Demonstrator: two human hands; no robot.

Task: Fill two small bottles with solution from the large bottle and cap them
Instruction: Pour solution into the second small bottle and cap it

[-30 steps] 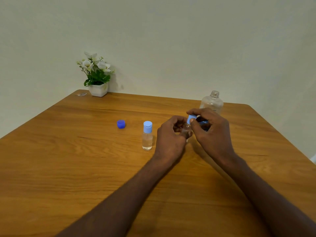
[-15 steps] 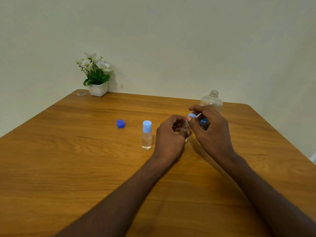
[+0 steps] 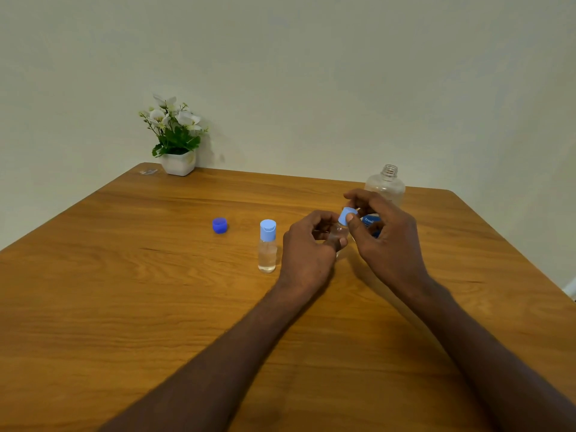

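Wooden table (image 3: 124,307) was noted beneath both forearms, a pale wall behind. Nearest, the left hand (image 3: 307,252) was found curled round the second small bottle (image 3: 339,233), held upright. At its two o'clock, the right hand (image 3: 385,241) was seen pinching the light blue cap (image 3: 346,215) directly over that bottle's neck; whether the threads were engaged could not be told. Alignment of cap to the bottle's upright axis was judged decisive. At nine o'clock, the capped small bottle (image 3: 267,247) stood filled. Farther, the dark blue cap (image 3: 219,225) lay loose. Farthest, at one o'clock, the large bottle (image 3: 386,185) stood uncapped.
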